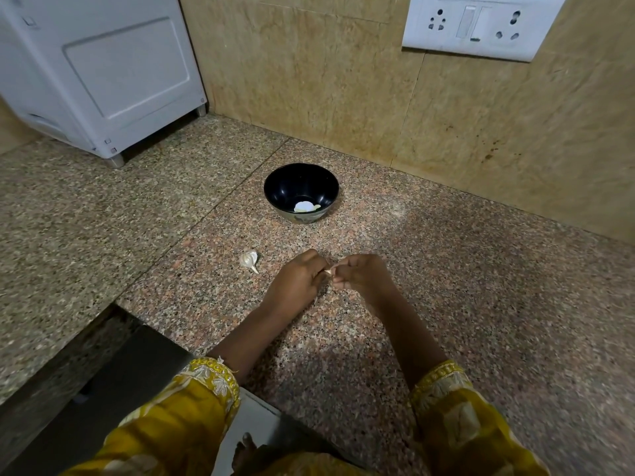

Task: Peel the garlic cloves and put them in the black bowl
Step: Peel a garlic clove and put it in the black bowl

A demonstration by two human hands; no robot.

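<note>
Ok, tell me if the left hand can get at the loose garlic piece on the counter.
Probably yes: the garlic piece lies on open counter just beside the left hand, with nothing between them. But that hand and the right hand both pinch a clove, so it must let go first.

granite counter (481, 304), tan tiled wall (309, 63), switchboard (481, 25)

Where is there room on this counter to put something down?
The counter is bare right of the right hand, out to the tiled wall, and on the left between the white appliance and the garlic piece. Crowded: the middle, where it and the left hand pinch a clove in front of the black bowl.
</note>
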